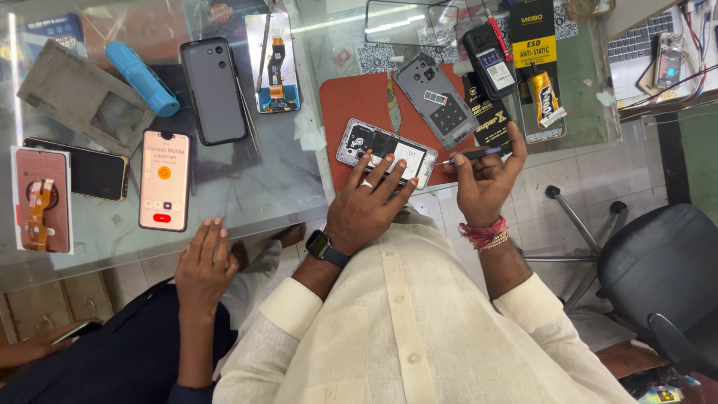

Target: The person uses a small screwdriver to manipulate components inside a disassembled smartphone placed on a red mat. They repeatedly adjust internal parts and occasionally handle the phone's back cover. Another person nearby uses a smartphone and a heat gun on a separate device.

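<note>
**Opened phone under two hands at the table edge**

The left hand is pressing down on the opened phone, fingers spread flat across its lower edge, pinning rather than gripping it. The phone is lying back-up, cover off, partly on the red mat at the near edge of the glass table. The right hand is pinching a thin screwdriver, fingers closed around its shaft, the tip pointing at the phone's right end.

The phone is looking light and stiff but delicate: exposed boards and parts would probably not be tolerating pressure, so the metal frame edges seem the safest place to be holding it. On glass it may be sliding easily; the mat should be helping.

Counting: one opened phone, one screwdriver, one grey back cover lying just beyond. To the left are lying one lit phone, one dark phone, one blue cylinder. Another person's hand is resting near the table edge, touching nothing.
</note>
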A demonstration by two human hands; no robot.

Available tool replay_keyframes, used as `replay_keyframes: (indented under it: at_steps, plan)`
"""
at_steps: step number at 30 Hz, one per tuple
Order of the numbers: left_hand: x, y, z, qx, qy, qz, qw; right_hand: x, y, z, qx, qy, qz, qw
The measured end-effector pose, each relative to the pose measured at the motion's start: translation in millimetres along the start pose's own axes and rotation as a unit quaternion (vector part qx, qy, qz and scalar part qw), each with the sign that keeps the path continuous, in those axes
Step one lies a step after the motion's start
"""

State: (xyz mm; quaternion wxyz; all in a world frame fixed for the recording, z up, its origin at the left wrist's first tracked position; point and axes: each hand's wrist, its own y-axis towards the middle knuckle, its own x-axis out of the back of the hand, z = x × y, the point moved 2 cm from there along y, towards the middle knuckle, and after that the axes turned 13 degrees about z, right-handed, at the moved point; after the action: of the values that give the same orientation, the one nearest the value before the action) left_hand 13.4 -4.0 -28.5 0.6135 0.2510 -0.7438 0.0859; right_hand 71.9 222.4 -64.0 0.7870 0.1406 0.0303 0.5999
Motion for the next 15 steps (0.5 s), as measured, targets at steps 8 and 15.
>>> replay_keyframes:
  at_steps: [8, 15]
  plan:
    - [0.8, 0.5, 0.9, 0.004, -0.001, 0.0, 1.0, -1.5, 0.8, 2.4, 0.014, -0.03, 0.007, 0.999]
    - [2.6, -0.1, 1.4, -0.002, -0.006, -0.002, 1.0, -1.7, 0.5, 4.9, 0.023, -0.049, 0.013, 0.998]
